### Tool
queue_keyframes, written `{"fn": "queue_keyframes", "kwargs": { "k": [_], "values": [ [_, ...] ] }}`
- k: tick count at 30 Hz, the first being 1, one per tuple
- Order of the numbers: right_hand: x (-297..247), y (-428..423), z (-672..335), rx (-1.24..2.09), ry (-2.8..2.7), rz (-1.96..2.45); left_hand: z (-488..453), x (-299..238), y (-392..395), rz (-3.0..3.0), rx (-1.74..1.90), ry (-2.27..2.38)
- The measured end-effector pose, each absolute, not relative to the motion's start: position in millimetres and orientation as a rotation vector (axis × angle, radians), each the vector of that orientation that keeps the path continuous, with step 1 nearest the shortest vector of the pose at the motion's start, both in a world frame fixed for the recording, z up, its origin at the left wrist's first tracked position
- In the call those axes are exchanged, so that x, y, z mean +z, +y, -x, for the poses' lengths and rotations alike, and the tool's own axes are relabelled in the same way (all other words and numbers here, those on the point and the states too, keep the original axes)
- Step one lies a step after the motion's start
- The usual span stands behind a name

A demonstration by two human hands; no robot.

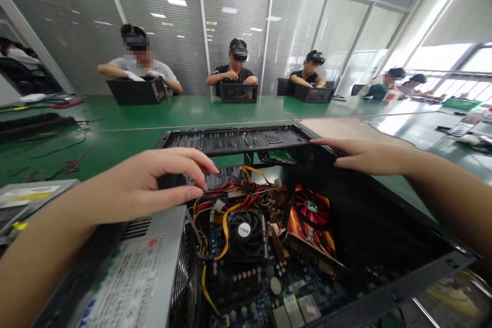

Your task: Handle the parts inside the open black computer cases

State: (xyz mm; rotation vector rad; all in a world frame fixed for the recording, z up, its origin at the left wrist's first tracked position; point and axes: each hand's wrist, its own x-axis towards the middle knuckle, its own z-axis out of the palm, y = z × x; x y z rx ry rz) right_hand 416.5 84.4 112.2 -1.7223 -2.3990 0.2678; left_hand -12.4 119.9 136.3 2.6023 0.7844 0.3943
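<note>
An open black computer case (388, 287) lies in front of me on the green table (192, 113). My left hand (149, 182) reaches over its left side, fingers curled in a grip on a black part by the drive bay, above a bundle of orange, red and yellow cables (234, 200). My right hand (361, 156) lies flat, fingers stretched, on the case's far right rim. Inside sit a silver power supply (142, 271), a black CPU fan (245, 230), a red graphics card (309, 218) and a blue motherboard (265, 287).
Several other people sit across the table at their own black cases (136, 91), (238, 93), (313, 94). Loose cables (69, 164) and a black panel (34, 125) lie at the left, and an optical drive (26, 197) sits near my left arm.
</note>
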Motion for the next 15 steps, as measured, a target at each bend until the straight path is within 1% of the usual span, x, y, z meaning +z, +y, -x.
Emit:
{"fn": "queue_keyframes", "kwargs": {
  "k": [2,3,6,8,11,15],
  "values": [
    [131.3,68.9,-384.5,-0.205,-2.514,1.713,9.1,129.9,119.0,-2.588,0.394,0.792],
    [137.0,61.1,-365.7,-0.294,-2.583,1.658,9.7,126.7,120.7,-2.570,0.390,0.821],
    [134.2,47.7,-313.0,-0.040,-2.910,1.571,13.0,119.3,126.3,-2.550,0.281,0.929],
    [120.4,51.4,-292.1,0.046,-3.068,1.585,13.0,116.8,127.4,-2.557,0.182,0.966],
    [98.9,68.8,-284.4,0.100,-3.180,1.604,10.9,115.8,126.4,-2.561,0.125,0.978],
    [84.3,84.6,-289.4,0.491,-3.243,1.439,10.4,115.8,126.5,-2.539,0.140,0.970]
  ]
}}
